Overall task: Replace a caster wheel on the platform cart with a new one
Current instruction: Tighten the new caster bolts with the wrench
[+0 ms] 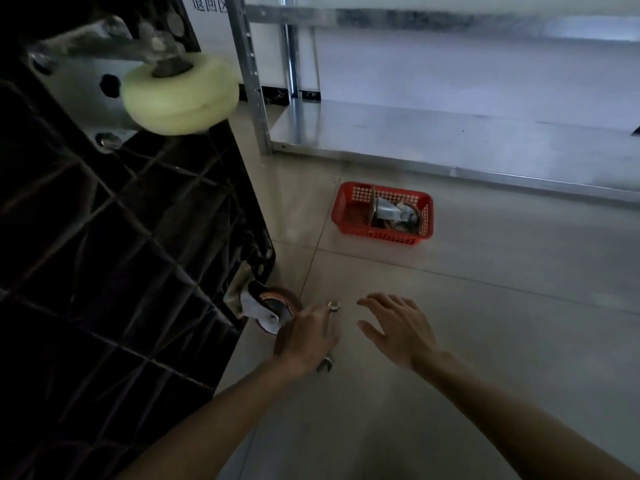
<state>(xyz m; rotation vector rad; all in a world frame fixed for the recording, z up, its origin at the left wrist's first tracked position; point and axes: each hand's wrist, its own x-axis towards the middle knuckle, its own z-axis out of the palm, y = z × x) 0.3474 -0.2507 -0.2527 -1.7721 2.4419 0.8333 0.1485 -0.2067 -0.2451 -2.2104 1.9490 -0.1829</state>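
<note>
A person's left hand [306, 336] lies over a metal wrench [328, 336] on the tiled floor [485, 306], fingers bent down around its shaft; whether they truly grip it cannot be told, as only the tool's two open ends show past the hand. The right hand [398, 329] hovers just beside it, fingers spread and holding nothing. Touching the left hand's far side is a reddish caster wheel [273, 311] in a grey bracket, fixed to the lower corner of the black platform cart [121, 237], which stands tipped on edge with its ribbed underside showing. A second, pale yellow-green wheel [180, 95] sits at the cart's upper corner. Farther off on the floor, one red plastic basket [381, 213] holds one more caster [394, 214] with a metal plate. Behind it stands a steel shelf rack [450, 133]. Partly cut-off Chinese characters [207, 2] appear on the wall, reading roughly "退回区".
</note>
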